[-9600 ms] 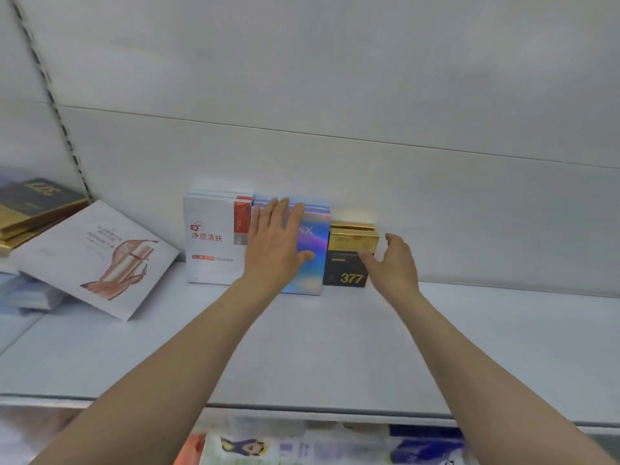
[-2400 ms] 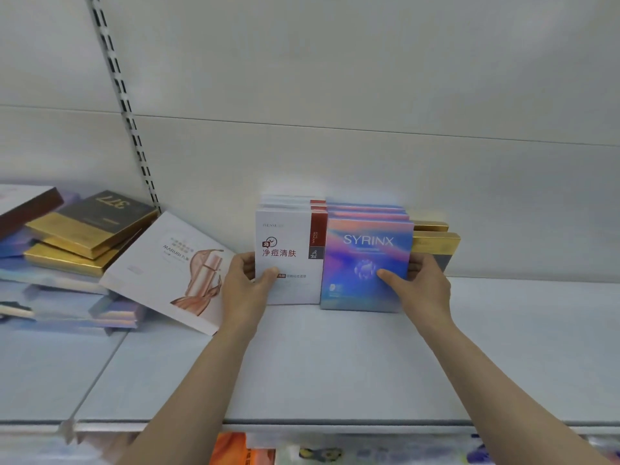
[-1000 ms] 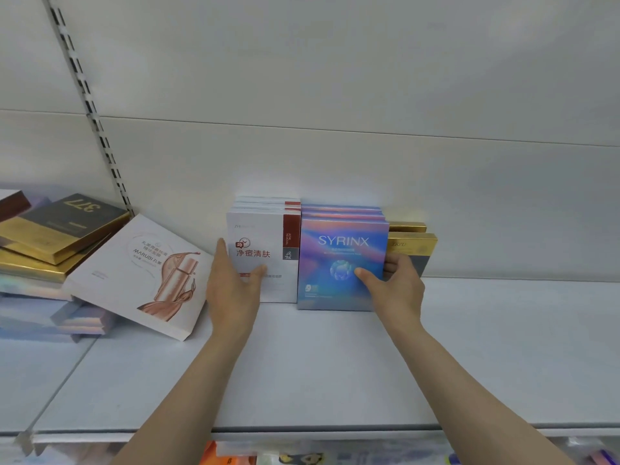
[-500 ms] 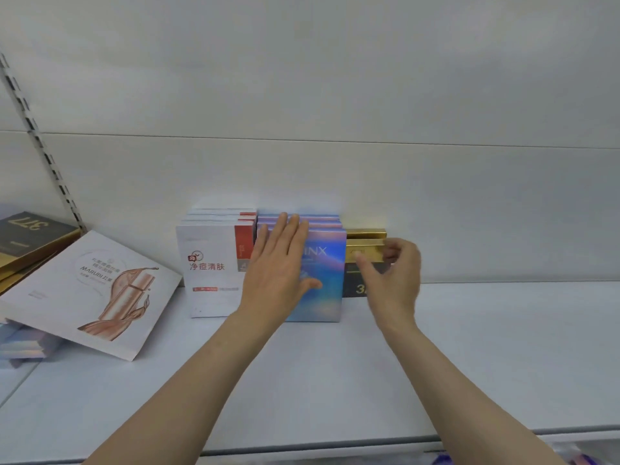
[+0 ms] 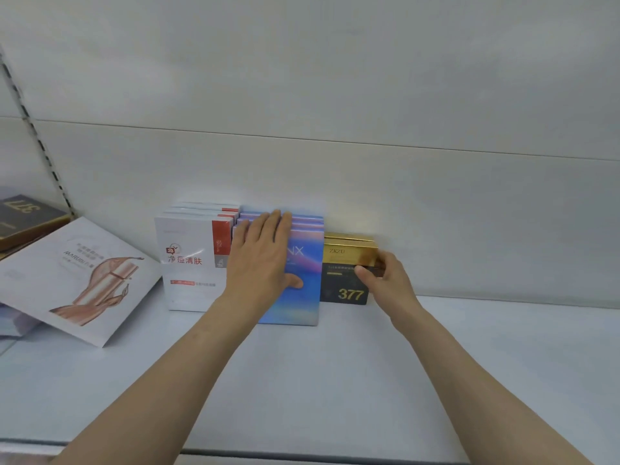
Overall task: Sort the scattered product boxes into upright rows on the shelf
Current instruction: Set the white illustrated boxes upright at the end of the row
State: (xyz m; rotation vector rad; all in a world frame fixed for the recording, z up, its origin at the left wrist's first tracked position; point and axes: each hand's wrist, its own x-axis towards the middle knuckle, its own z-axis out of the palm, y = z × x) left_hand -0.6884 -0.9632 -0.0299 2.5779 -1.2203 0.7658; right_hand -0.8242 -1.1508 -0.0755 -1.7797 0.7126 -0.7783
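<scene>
Three upright rows stand against the shelf's back wall. White boxes with a red stripe (image 5: 191,260) are on the left, iridescent blue boxes (image 5: 302,297) in the middle, black and gold "377" boxes (image 5: 345,280) on the right. My left hand (image 5: 263,260) presses flat with straight fingers on the front blue box. My right hand (image 5: 385,276) pinches the right edge of the front black and gold box, thumb on its face and fingers behind.
A white box with a bottle picture (image 5: 77,280) leans tilted at the left on a loose pile. A black and gold box (image 5: 27,216) lies flat further left. The white shelf (image 5: 335,380) has free room in front and to the right.
My right hand has shifted right along the black and gold box, uncovering its "377" print. The left hand stays flat on the blue box.
</scene>
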